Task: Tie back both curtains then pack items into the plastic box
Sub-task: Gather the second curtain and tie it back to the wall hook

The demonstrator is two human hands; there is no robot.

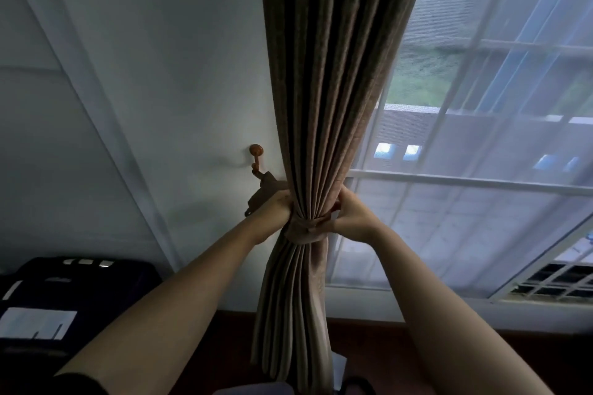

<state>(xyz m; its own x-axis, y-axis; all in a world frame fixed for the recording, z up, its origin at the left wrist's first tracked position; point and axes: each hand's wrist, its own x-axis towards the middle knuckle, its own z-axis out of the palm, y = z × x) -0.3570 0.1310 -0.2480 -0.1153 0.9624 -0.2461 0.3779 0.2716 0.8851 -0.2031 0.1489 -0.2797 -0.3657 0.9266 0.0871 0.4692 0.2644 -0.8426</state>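
gathering the brown curtain [330, 90] at its waist, between the wall and the window [481, 182], both hands work at the fabric tieback [305, 229] wrapped round it. the left hand [272, 208] curls round the bundle's wall side, just below the wooden hook [256, 155], fingertips hidden. the right hand [351, 216] pinches the band on the window side. the cloth looks thick, soft and fairly heavy, so the pleats will likely slump and slide. it is best held at the band, squeezing the folds tight, not by the loose hem.
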